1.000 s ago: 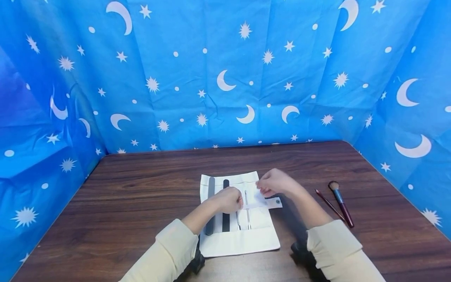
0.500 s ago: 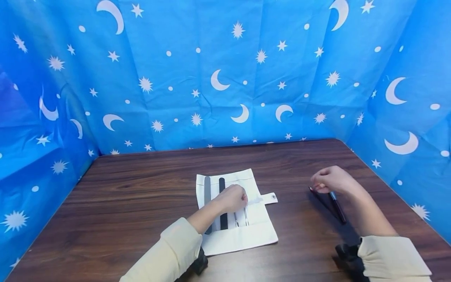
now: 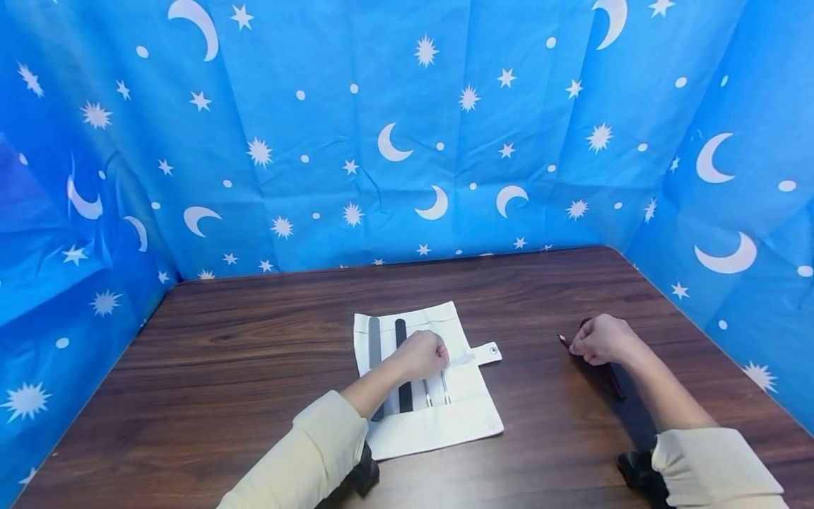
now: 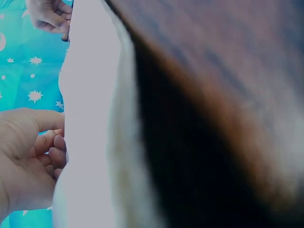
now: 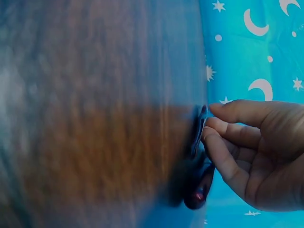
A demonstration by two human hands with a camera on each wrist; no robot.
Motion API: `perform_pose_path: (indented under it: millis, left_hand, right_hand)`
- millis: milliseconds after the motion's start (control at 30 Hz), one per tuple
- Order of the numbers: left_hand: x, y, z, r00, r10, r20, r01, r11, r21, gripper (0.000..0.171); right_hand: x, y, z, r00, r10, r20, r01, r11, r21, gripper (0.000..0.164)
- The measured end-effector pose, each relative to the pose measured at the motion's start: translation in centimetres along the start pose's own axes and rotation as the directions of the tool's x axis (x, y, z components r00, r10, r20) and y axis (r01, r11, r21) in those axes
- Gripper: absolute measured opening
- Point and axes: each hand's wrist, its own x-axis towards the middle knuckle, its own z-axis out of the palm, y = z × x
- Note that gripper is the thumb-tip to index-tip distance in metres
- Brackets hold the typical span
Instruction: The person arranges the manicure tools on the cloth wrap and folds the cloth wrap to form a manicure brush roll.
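A white tool roll (image 3: 439, 435) lies unrolled on the table, its snap tab pointing right. In it are a grey nail file (image 3: 374, 339), a black nail file (image 3: 405, 399) and two thin metal tools (image 3: 446, 389). My left hand (image 3: 422, 355) has curled fingers at the roll's middle, pinching a pale strip there; the fingertips are partly hidden. To the right, my right hand (image 3: 604, 341) pinches a slim dark red stick (image 3: 563, 341) with a pointed tip near that tip. Below the hand shows the dark handle of a makeup brush (image 3: 617, 385), its bristles hidden.
The brown wood-grain table (image 3: 254, 339) spreads around the roll. A blue cloth (image 3: 318, 177) with moons and stars hangs behind it and along both sides. Black wrist straps (image 3: 642, 475) sit below the cream sleeves.
My right hand has left the tool roll's right side, moved right to the stick and brush, and lowered onto the stick. My left hand has stayed at the roll.
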Motion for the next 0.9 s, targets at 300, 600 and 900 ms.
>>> perform_pose_path:
  millis: [300, 600, 900]
  left_hand:
    - [0.0, 0.0, 0.1, 0.999, 0.017, 0.033, -0.017, 1.000, 0.013, 0.017]
    - [0.1, -0.1, 0.2, 0.999, 0.034, 0.037, -0.036, 0.999, 0.037, 0.019]
    - [0.2, -0.3, 0.2, 0.999, 0.033, 0.043, -0.034, 0.999, 0.015, 0.017]
  right_hand:
    - [0.1, -0.8, 0.7, 1.000, -0.009, 0.012, 0.010, 0.997, -0.079, 0.009]
    - [0.0, -1.6, 0.9, 0.997, -0.047, 0.068, 0.052, 0.995, -0.080, 0.008]
    - [-2.0, -2.3, 0.9, 0.932, -0.226, 0.282, 0.262, 0.961, -0.094, 0.021]
